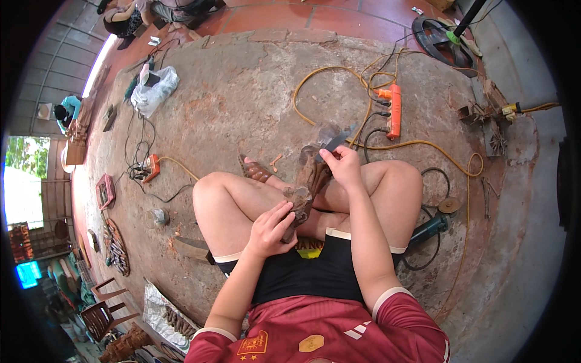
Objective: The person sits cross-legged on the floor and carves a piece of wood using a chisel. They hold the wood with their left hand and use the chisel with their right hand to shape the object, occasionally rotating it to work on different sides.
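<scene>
I sit cross-legged on the floor with a brown wooden carving tilted between my legs. My left hand is closed round its near end, the fingers lying over the wood. My right hand pinches a dark grey flat strip between thumb and fingers at the carving's far end. The strip's exact kind is unclear, and its far tip looks bluish and blurred. Part of the carving is hidden behind my right hand. A brown sandal shows on my foot to the left of the carving.
An orange power strip with a looping yellow cord lies ahead right. Another orange power strip sits left, near a clear plastic bag and a jar. A teal power tool is beside my right thigh. Other people sit far left.
</scene>
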The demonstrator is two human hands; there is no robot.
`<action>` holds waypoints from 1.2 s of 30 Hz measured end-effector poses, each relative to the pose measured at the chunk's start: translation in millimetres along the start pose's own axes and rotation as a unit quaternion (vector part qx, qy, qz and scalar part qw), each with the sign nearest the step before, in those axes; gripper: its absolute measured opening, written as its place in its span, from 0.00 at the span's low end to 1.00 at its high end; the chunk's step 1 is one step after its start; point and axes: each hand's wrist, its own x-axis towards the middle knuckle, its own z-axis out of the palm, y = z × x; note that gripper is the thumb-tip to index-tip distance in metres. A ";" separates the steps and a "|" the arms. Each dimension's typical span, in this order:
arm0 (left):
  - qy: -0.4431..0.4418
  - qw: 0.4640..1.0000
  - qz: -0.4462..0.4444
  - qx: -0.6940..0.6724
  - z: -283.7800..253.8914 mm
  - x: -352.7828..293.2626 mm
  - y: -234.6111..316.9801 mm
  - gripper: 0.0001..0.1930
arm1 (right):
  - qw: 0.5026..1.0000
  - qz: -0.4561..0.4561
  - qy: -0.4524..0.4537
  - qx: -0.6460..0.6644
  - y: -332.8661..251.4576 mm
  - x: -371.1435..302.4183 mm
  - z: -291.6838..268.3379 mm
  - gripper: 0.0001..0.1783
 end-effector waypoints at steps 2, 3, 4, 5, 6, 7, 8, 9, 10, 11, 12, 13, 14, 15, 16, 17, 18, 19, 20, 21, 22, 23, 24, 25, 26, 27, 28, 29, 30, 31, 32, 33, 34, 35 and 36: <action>-0.014 1.000 0.004 0.021 -2.5 0.1 2.6 0.30 | 0.997 -0.025 0.002 -0.074 -0.6 0.8 -2.2 0.17; -0.017 0.999 0.002 0.032 -4.3 0.5 4.7 0.30 | 0.993 -0.038 0.003 -0.111 -0.6 1.2 -3.0 0.17; -0.019 0.999 0.000 0.043 -5.1 0.1 6.4 0.31 | 0.992 -0.056 0.019 -0.112 -0.3 0.5 -1.7 0.18; 0.001 0.999 -0.025 0.040 -4.8 -2.1 7.4 0.32 | 0.990 -0.075 0.034 -0.112 -0.5 -0.7 1.6 0.18; 0.020 0.998 -0.050 0.036 -3.1 -5.6 8.2 0.32 | 0.988 -0.094 0.049 -0.112 -1.0 -1.2 3.5 0.19; 0.040 0.996 -0.074 0.032 -1.0 -9.2 9.1 0.33 | 0.990 -0.082 0.050 -0.107 -1.7 -0.7 3.3 0.19; 0.055 0.991 -0.120 0.019 1.8 -13.3 11.3 0.33 | 0.991 -0.070 0.049 -0.101 -2.8 -0.2 3.2 0.19; 0.071 0.984 -0.164 0.006 5.5 -16.9 14.3 0.32 | 0.993 -0.058 0.049 -0.095 -4.1 0.1 3.3 0.19; 0.086 0.974 -0.208 -0.006 9.2 -19.3 15.4 0.32 | 0.992 -0.069 0.053 -0.093 -1.2 0.6 5.0 0.19; 0.113 0.963 -0.244 -0.021 12.1 -18.0 15.7 0.32 | 0.991 -0.080 0.058 -0.093 1.2 0.9 7.5 0.19; 0.141 0.949 -0.280 -0.035 14.6 -16.0 15.8 0.32 | 0.990 -0.091 0.062 -0.092 3.6 0.8 9.2 0.19; 0.168 0.933 -0.315 -0.049 16.4 -14.9 14.9 0.32 | 0.988 -0.094 0.064 -0.101 6.1 -0.7 10.3 0.19; 0.170 0.933 -0.314 -0.042 15.2 -15.7 10.9 0.31 | 0.987 -0.097 0.066 -0.110 3.1 -4.2 12.6 0.19; 0.165 0.937 -0.305 -0.038 13.7 -16.7 7.7 0.30 | 0.986 -0.100 0.067 -0.119 -0.9 -6.4 14.2 0.18; 0.160 0.941 -0.296 -0.035 12.5 -17.3 4.4 0.29 | 0.985 -0.100 0.065 -0.127 -3.5 -6.7 14.8 0.18; 0.154 0.945 -0.287 -0.032 11.7 -16.8 3.3 0.28 | 0.994 -0.074 0.045 -0.071 -0.6 -5.2 13.2 0.18; 0.152 0.949 -0.273 -0.035 12.1 -15.8 3.6 0.27 | 0.998 -0.048 0.026 -0.014 2.7 -1.7 10.1 0.18; 0.151 0.953 -0.259 -0.038 12.7 -14.7 4.1 0.25 | 0.999 -0.021 0.006 0.042 5.4 2.0 5.2 0.18; 0.150 0.957 -0.246 -0.040 12.9 -14.2 4.1 0.24 | 0.997 0.057 -0.001 0.056 5.1 6.1 -3.1 0.18; 0.160 0.958 -0.234 -0.039 13.4 -14.3 3.1 0.23 | 0.998 0.034 0.028 0.040 5.7 7.9 -6.3 0.18; 0.170 0.959 -0.222 -0.037 14.5 -14.7 1.7 0.22 | 0.998 0.012 0.057 0.023 6.4 9.3 -8.3 0.18; 0.179 0.961 -0.209 -0.037 15.6 -14.0 0.8 0.21 | 0.996 -0.011 0.087 0.007 7.1 10.2 -11.8 0.18; 0.178 0.961 -0.210 -0.037 15.5 -13.5 -0.1 0.20 | 0.995 -0.020 0.092 -0.030 7.9 10.1 -16.2 0.17; 0.177 0.961 -0.210 -0.036 14.8 -13.1 -1.3 0.19 | 0.995 -0.030 0.083 -0.044 8.9 10.6 -17.9 0.17; 0.175 0.961 -0.211 -0.035 13.5 -12.6 -2.1 0.19 | 0.995 -0.039 0.074 -0.056 8.8 10.2 -17.4 0.17; 0.179 0.961 -0.206 -0.035 13.4 -11.4 -1.9 0.18 | 0.994 -0.048 0.066 -0.068 8.8 9.6 -17.1 0.17; 0.182 0.962 -0.202 -0.035 13.8 -9.9 -1.2 0.18 | 0.993 -0.044 0.045 -0.101 8.7 8.6 -18.0 0.17; 0.186 0.962 -0.198 -0.035 13.9 -9.1 -0.8 0.18 | 0.990 -0.041 0.023 -0.134 2.1 6.4 -18.3 0.17; 0.190 0.961 -0.198 -0.030 14.5 -10.1 -1.2 0.17 | 0.985 -0.038 0.002 -0.166 -2.9 4.8 -18.2 0.16; 0.193 0.961 -0.198 -0.026 15.6 -12.0 -1.8 0.17 | 0.984 -0.043 -0.005 -0.173 -4.0 4.4 -17.9 0.16; 0.197 0.960 -0.198 -0.023 16.0 -11.9 -1.9 0.17 | 0.982 -0.048 -0.010 -0.180 -4.8 4.3 -19.0 0.17; 0.197 0.960 -0.197 -0.023 16.1 -11.8 -2.1 0.17 | 0.981 -0.053 -0.016 -0.187 -5.6 4.3 -19.5 0.17; 0.198 0.960 -0.196 -0.023 15.9 -11.6 -2.4 0.17 | 0.984 -0.040 -0.002 -0.174 -6.2 4.2 -19.5 0.17; 0.199 0.960 -0.195 -0.023 15.8 -11.2 -2.7 0.17 | 0.986 -0.028 0.011 -0.161 -6.0 4.5 -19.4 0.17; 0.199 0.960 -0.195 -0.025 15.8 -11.1 -2.9 0.17 | 0.989 -0.015 0.025 -0.148 -6.2 4.9 -19.0 0.17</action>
